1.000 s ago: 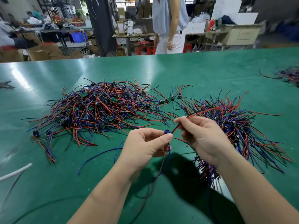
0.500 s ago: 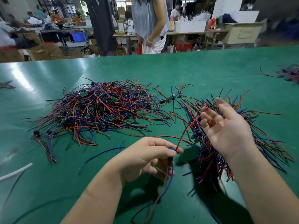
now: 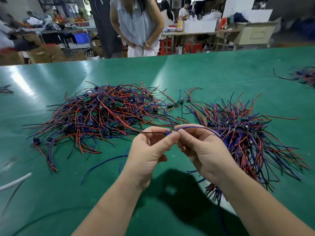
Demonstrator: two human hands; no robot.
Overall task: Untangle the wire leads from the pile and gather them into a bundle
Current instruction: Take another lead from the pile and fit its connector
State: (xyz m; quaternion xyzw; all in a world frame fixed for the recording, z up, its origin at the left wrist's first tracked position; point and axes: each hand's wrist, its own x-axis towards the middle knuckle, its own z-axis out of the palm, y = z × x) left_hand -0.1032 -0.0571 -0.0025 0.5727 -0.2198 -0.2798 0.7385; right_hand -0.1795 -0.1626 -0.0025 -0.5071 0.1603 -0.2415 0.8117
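At the far left of the green table (image 3: pixel 204 74) a white cable (image 3: pixel 15 182) lies across the near corner. Next comes the tangled pile (image 3: pixel 102 116) of red, blue and black wire leads, with small green circuit boards among them. It lies flat on the table, to the left of my hands and a little behind them. Just in front of the pile a loose blue wire (image 3: pixel 102 163) lies alone, and one end of it is hidden behind my left wrist. On the other side of the table a person (image 3: pixel 138 26) in a light top is standing. My left hand (image 3: pixel 150 154) is raised above the table; its thumb and forefinger are curled and pinch one wire lead (image 3: pixel 172 131) at its small blue connector (image 3: pixel 167 133). A thin dark wire (image 3: pixel 153 132) goes from this pinch to the left, toward the pile; I cannot tell where it ends. My right hand (image 3: pixel 204 154) is just beside, the fingertips of both hands almost touching. Its thumb and forefinger pinch the same lead on the other side of the connector. From there a blue-purple wire (image 3: pixel 204 128) arches to the right and goes down to the bundle (image 3: pixel 247 133). This bundle lies on the table beside and under my right wrist, and its leads spread out like a fan. At the far right edge there is another small heap (image 3: pixel 305 76) of wires, too blurred to say more.
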